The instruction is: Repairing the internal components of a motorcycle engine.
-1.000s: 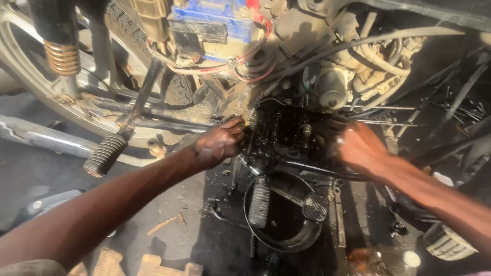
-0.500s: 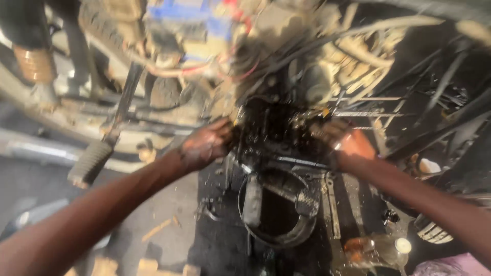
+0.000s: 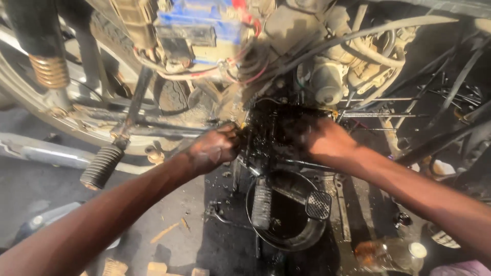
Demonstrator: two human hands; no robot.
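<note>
We grip the oily motorcycle engine [image 3: 271,135], left hand [image 3: 212,149] and right hand [image 3: 327,143] clamped on its sides; drain pan [image 3: 286,217] below; next needs firm pull.

Both hands [image 3: 271,145] on oily engine [image 3: 271,128]

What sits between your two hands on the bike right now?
In the head view, the dark, oily open side of the engine fills the stretch between the left hand and the right hand; both hands touch it.
</note>
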